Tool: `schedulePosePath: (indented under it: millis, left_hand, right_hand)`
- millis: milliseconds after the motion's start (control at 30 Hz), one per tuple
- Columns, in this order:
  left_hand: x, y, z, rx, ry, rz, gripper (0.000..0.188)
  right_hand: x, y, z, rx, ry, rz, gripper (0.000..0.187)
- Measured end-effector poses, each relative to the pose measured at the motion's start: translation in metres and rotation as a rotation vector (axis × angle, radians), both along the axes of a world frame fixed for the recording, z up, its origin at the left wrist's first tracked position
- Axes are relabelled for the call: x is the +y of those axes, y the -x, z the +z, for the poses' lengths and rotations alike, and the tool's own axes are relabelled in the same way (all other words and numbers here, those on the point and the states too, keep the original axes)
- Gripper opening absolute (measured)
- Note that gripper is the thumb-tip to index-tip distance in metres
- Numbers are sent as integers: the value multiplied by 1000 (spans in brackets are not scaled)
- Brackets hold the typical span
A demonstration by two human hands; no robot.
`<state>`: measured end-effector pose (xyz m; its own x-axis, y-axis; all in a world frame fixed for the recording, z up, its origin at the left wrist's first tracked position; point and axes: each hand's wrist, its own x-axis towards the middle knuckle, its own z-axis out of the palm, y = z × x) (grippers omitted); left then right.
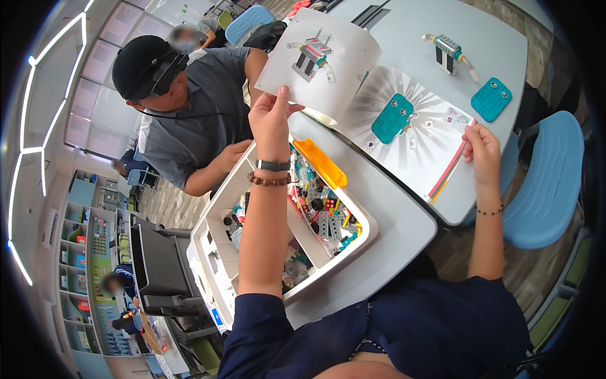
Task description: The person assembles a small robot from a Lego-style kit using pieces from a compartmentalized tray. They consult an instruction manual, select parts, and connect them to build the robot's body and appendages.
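A picture instruction booklet lies spread on the grey table, its right page (413,167) showing a teal figure on a burst of grey rays. My left hand (273,123) pinches the lower edge of its lifted left page (350,72), which shows a built block model. At the right edge of the booklet, my right hand (481,151) grips the paper between thumb and fingers. Beyond the booklet stands a small model of grey and black building bricks (447,53) with a curved arm. A teal rounded panel with two eyes (491,99) lies beside it.
Under my left forearm sits a white divided bin (366,235) full of mixed bricks, with a yellow piece (322,165) on its edge. A person in a grey shirt (202,107) is close at the left. A blue chair (548,189) stands at the right.
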<state>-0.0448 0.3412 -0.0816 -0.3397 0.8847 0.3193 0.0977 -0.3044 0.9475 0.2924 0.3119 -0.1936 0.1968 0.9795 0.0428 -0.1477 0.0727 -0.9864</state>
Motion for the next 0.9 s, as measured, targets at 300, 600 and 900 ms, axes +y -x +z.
schedulePosePath:
  millis: [300,600,900]
  left_hand:
    - [-15,-29,-3,327,65,-278,17]
    - [-37,-66,-2,882,58,-469,15]
    - [-26,-54,-14,576,275,-442,19]
  right_hand:
    - [2,4,1,40,-43,2,22]
    - [0,4,9,-7,-159,-118,19]
    - [155,69,138,-596,-430,245,27]
